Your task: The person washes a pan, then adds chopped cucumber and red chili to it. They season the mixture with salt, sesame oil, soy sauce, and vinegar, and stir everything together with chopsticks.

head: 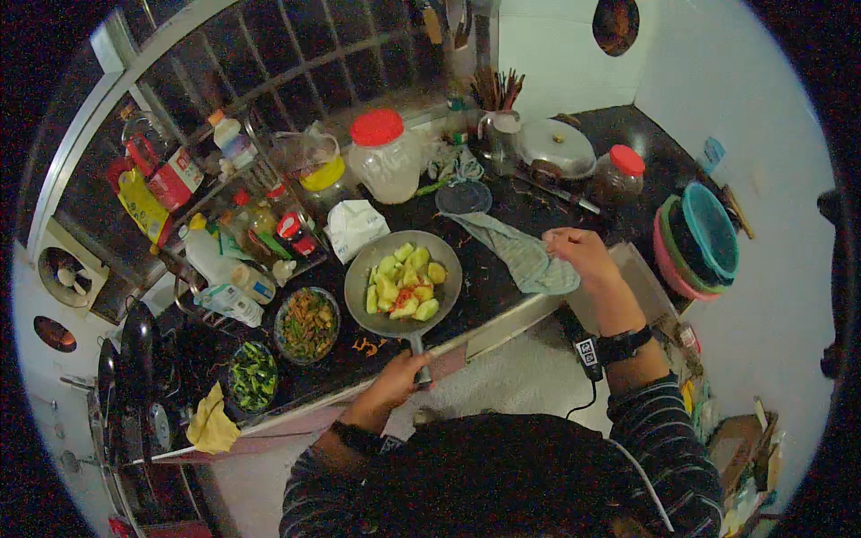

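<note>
My left hand (401, 376) grips the handle of a metal pan (356, 302) at the counter's front edge. In the pan lie pale green vegetable chunks (388, 286) with a chopped red topping (407, 296). Between the fingertips of my right hand (584, 254) is the upper edge of a grey-green cloth (514, 252). The cloth trails leftward over the dark counter (484, 289) and hangs a little over its edge. A round dark lid (464, 198) lies just behind the cloth's far end.
Left of the pan stand a bowl of cooked food (307, 325) and a bowl of green vegetables (252, 376). A yellow cloth (214, 422) overhangs the front edge. Behind are a red-lidded jar (387, 161), a knife (572, 197) and a domed lid (557, 148). Nested basins (706, 235) stand right.
</note>
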`<move>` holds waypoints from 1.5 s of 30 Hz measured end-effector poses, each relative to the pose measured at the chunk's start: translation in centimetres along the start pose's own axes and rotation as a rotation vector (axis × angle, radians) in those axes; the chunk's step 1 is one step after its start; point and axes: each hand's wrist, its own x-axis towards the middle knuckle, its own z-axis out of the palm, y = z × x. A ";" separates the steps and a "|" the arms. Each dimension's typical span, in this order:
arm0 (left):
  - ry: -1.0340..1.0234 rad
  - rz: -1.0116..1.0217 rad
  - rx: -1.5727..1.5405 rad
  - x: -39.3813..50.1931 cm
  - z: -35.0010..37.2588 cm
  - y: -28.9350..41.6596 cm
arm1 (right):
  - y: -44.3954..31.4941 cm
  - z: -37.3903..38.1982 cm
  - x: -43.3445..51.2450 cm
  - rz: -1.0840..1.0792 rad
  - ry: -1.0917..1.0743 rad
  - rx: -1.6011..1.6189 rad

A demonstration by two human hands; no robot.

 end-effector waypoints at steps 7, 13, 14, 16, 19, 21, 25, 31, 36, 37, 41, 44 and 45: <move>0.399 -0.084 -0.440 -6.9 -2.1 -0.1 | -1.3 2.4 5.5 -0.035 0.026 0.170; 0.715 0.121 0.154 -10.4 -5.7 -5.5 | -3.2 2.4 16.8 -0.099 -0.127 0.052; 0.761 0.103 0.200 -11.0 -6.1 -6.1 | -3.8 2.6 19.2 -0.139 -0.129 0.028; 0.867 0.050 0.080 -12.1 -6.6 -6.1 | -5.0 2.7 24.1 -0.345 -0.029 -0.160; 1.026 0.178 -0.824 -13.5 -6.1 -4.2 | -6.1 2.6 30.8 -0.381 0.105 -0.591; 1.218 0.403 -0.888 -13.9 -4.4 -2.5 | -6.4 2.9 35.0 -0.385 0.240 -0.789; 1.389 0.372 -0.961 -14.2 -0.4 0.2 | -4.9 4.0 40.8 -0.487 0.374 -0.812; 1.596 0.266 -0.797 -12.0 2.7 3.7 | -4.1 2.2 45.0 -0.424 0.405 -1.102; 1.516 0.179 -0.583 -10.2 3.8 5.1 | -8.4 -0.4 42.5 -0.711 0.305 -1.306; 1.455 0.211 -0.548 -9.9 3.5 5.5 | -10.1 -0.8 41.3 -0.656 0.339 -1.161; 1.436 0.149 -0.131 -9.0 1.3 8.9 | -17.0 -2.2 32.7 -1.197 0.491 -1.166; 1.295 0.277 0.037 -7.1 -0.4 13.3 | -18.6 1.1 24.5 -0.994 -0.109 -0.335; 1.217 0.319 0.143 -6.2 -0.7 14.7 | -18.6 2.8 21.8 -0.856 -0.325 -0.224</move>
